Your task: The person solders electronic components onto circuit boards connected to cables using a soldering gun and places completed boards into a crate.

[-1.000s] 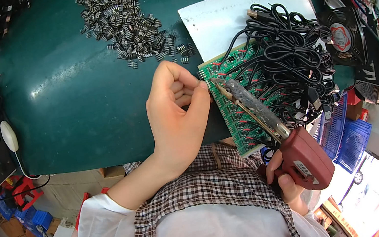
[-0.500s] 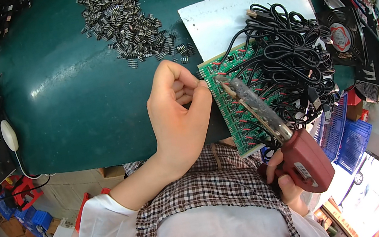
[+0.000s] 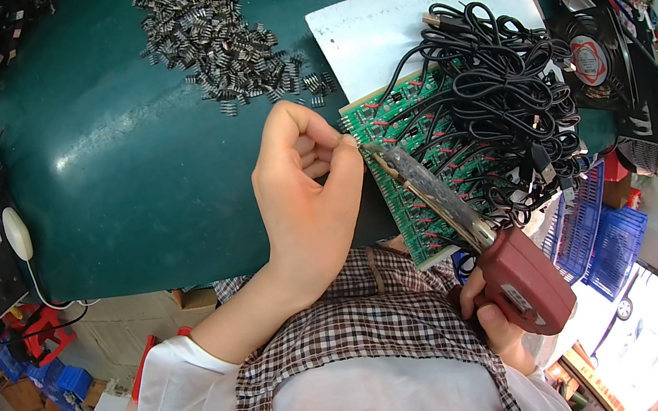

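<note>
My left hand [image 3: 304,201] is closed in a pinch at the left edge of a green circuit board panel [image 3: 405,215]. Whatever lies between thumb and forefinger is too small and covered to make out. Small metal pin connectors [image 3: 347,122] stick out from that edge, just above the fingertips. In my right hand [image 3: 496,324] is a dark red soldering gun [image 3: 529,284], its fingers wrapped round the handle. The gun's narrow tip meets the board edge close beside my left fingertips. Red wire ends and black cables run across the board.
Coiled black cables [image 3: 491,89] cover the board's right side, over a white sheet [image 3: 354,38]. A heap of pin connectors [image 3: 204,40] lies on the green tabletop [image 3: 128,186]. A round fan [image 3: 594,60] stands at right; blue crates [image 3: 615,242] are below it.
The soldering gun has shifted left, bringing its tip from over the board to the edge beside my left fingertips. The board and my left hand have moved slightly left.
</note>
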Demonstrator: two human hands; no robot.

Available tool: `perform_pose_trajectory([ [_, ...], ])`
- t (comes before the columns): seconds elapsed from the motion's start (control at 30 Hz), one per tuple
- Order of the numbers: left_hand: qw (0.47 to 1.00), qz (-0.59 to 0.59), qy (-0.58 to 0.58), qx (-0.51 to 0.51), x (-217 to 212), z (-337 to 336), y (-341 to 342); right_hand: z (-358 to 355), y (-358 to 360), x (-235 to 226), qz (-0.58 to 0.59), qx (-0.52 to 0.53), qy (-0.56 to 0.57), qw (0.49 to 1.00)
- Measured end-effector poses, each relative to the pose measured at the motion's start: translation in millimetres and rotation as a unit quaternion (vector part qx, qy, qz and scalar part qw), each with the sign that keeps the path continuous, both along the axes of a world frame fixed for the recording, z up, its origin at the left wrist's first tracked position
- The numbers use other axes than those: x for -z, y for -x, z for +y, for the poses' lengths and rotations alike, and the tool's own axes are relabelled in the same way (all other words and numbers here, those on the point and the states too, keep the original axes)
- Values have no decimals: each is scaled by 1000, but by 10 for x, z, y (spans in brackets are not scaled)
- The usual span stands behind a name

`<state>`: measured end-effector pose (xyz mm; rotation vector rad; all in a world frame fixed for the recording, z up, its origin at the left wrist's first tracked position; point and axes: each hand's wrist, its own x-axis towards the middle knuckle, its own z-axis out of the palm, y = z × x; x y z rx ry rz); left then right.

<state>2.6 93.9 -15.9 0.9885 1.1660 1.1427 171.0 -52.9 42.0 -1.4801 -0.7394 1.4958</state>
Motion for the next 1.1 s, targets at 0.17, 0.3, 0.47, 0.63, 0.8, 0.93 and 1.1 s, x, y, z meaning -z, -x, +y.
perform_pose_trajectory([
  [0.17,995,100,-18,8,-94,22,152,-20,91,3,-121,32,-63,990],
  [0.3,891,427,-144,53,-109,145,352,-65,28,-40,-11,42,3,999],
  [0.47,872,457,-163,66,-61,181,336,-73,99,95,-164,39,-53,984],
  [0.63,871,460,-141,102,-51,192,372,-22,133,52,-132,45,-45,989],
  [0.8,817,501,-267,104,-10,189,411,16,116,-32,-143,18,-42,989],
  [0.93,881,422,-192,93,-9,166,483,-2,134,-13,-136,35,-49,989],
  [1.1,910,370,-141,125,-74,154,575,-36,130,19,-125,53,-72,988],
])
